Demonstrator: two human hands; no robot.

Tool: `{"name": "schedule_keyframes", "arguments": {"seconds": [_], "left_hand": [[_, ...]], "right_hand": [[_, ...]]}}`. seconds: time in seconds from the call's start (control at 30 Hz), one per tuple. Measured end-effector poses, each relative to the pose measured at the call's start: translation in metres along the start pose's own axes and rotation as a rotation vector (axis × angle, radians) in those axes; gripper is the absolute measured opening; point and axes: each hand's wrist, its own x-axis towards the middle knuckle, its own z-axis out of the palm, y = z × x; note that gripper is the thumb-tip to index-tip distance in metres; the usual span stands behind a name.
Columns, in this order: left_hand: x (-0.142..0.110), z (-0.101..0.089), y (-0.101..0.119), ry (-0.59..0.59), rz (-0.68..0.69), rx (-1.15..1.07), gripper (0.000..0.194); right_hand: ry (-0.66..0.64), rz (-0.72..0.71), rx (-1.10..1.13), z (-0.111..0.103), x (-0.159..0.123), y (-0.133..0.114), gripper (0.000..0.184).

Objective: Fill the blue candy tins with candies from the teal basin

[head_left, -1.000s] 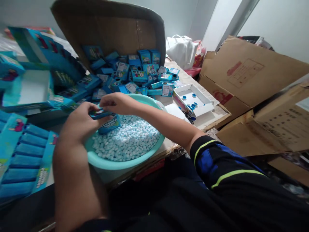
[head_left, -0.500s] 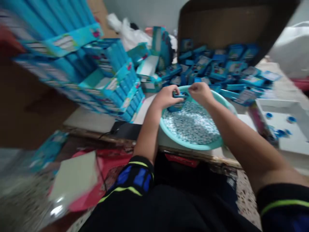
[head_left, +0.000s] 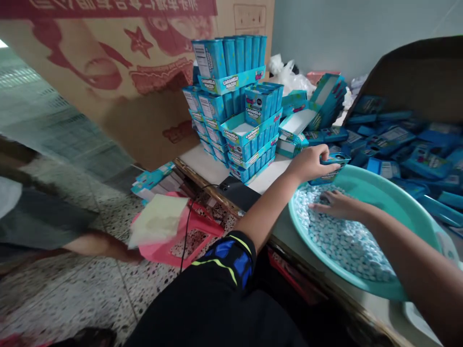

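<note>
My left hand [head_left: 314,164] grips a small blue candy box [head_left: 327,174] and holds it over the far left rim of a turquoise basin [head_left: 365,182]. A layer of small white and pale-blue candies [head_left: 347,243] covers the basin's bottom. Low in the basin, my right hand [head_left: 338,205] touches the candies just below the box. Its thumb and fingers are apart, with the fingertips partly hidden among the candies.
Stacked display trays [head_left: 249,132] of blue boxes stand left of the basin. Many loose blue boxes [head_left: 427,159] are heaped behind it. A black phone [head_left: 238,192] lies near the table edge. A red stool [head_left: 162,250] and another person's leg [head_left: 97,245] are at left.
The view has swung left. My right hand has come down from beside the box at the basin's far rim into the candies. My left hand still holds the box.
</note>
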Motion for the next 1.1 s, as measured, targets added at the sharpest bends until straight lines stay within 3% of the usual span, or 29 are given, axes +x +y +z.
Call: {"name": "schedule_keyframes", "arguments": {"seconds": [0.1,0.37,0.53,0.7,0.87,1.1], "left_hand": [[-0.001,-0.003,0.002,0.019,-0.027,-0.011,0.044],[0.000,-0.003,0.002,-0.016,0.006,0.000,0.041],[0.005,0.000,0.002,-0.004,0.005,0.042,0.041],[0.011,0.001,0.001,0.008,0.010,0.096,0.038],[0.015,0.003,-0.004,0.041,0.034,0.108,0.034],[0.019,0.011,-0.021,0.108,0.188,0.075,0.028]], "right_hand": [[-0.112,0.025,0.005,-0.006,-0.004,-0.006,0.103],[-0.196,-0.104,0.205,-0.020,-0.017,-0.026,0.094],[-0.191,-0.177,0.212,-0.029,-0.019,-0.030,0.071],[-0.181,-0.162,0.229,-0.040,-0.016,-0.023,0.034],[0.084,-0.044,0.219,-0.050,-0.019,-0.017,0.018],[0.473,-0.097,0.234,-0.053,-0.011,0.007,0.008]]}}
